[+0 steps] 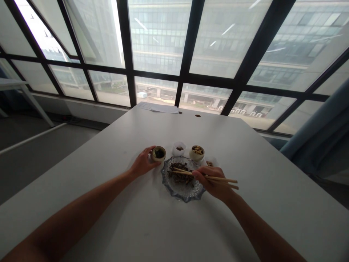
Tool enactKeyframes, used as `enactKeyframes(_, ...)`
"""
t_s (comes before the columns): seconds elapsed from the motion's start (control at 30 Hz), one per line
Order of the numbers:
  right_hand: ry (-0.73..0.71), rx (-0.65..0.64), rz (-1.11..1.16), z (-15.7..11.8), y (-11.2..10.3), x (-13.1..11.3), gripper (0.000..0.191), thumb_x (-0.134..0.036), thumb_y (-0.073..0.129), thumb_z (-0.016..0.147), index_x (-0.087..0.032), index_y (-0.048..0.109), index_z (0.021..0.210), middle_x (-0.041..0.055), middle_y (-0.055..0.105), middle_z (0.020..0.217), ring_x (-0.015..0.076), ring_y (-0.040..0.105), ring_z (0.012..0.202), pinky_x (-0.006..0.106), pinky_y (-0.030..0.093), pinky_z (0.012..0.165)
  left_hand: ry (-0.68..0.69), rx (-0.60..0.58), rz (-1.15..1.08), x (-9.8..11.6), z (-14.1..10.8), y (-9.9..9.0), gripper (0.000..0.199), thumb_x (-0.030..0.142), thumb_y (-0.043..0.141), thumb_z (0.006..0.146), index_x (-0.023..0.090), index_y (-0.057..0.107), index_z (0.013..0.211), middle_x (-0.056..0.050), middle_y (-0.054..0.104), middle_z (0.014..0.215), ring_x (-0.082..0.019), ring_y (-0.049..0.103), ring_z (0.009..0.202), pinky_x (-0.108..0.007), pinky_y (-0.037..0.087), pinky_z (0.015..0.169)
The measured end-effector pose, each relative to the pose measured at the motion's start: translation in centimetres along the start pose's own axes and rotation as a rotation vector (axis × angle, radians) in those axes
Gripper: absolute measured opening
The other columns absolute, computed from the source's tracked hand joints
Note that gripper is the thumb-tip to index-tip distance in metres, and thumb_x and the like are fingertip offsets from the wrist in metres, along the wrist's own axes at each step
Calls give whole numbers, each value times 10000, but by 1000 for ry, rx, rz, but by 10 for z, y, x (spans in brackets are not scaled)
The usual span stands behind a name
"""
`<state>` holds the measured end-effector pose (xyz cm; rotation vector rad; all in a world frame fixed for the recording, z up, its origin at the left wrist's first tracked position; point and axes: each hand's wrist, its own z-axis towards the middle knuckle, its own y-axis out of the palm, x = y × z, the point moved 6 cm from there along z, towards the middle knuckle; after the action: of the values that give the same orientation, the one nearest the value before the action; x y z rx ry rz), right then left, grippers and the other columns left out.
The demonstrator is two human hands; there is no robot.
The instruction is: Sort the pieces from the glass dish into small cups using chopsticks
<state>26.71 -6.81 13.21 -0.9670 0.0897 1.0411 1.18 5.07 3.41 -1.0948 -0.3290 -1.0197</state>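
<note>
My left hand [144, 162] is closed round the side of a small round cup [158, 158] with dark green, leafy-looking contents. In my right hand [212, 180] is a pair of wooden chopsticks [222, 179], their tips over the dark brown, dried-looking pieces [181, 173] in a scalloped clear glass dish [185, 198]. Whether the tips pinch a piece I cannot tell. Behind the dish stand a small white cup [179, 149] with a few dark bits and a second round cup [196, 156] holding yellowish-brown pieces. Another small pale container [215, 160] is partly hidden by my right hand.
Everything stands on a white table [122, 218]. Papers [160, 108] lie at its far edge, near two round holes in the top. Large dark-framed windows rise beyond. A blue curtain [321, 127] hangs at the right, and another white table [13, 84] stands at the left.
</note>
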Motion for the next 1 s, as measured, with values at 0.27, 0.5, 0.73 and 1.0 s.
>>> enactKeyframes(0.27,135,70,104,-15,10,19,507,-495,509,1007,-195,626,615,8,596,500,118,531,417,215,426,432,6,8,12,-1,0,0,732,444,769,713,197,506,1350,-128,634,1275,-270,636,1111,-437,526,964)
enactKeyframes(0.5,443,289,366,-27,9,52,522,-650,601,902,-179,679,691,34,630,511,148,555,369,218,444,330,-6,4,4,-2,0,0,735,476,758,727,201,501,1358,-126,636,1274,-273,629,1122,-437,520,977)
enactKeyframes(0.73,531,369,425,-31,7,60,550,-689,627,858,-175,676,669,39,629,495,147,555,358,210,445,316,-22,4,18,-4,-1,0,724,491,736,749,192,490,1360,-139,625,1291,-284,617,1146,-452,517,981)
enactKeyframes(1.0,596,407,418,-35,6,70,623,-780,625,784,-169,664,668,43,622,480,151,545,343,222,434,308,-50,12,13,-9,1,1,717,514,719,753,180,498,1348,-147,627,1283,-286,627,1139,-437,531,956)
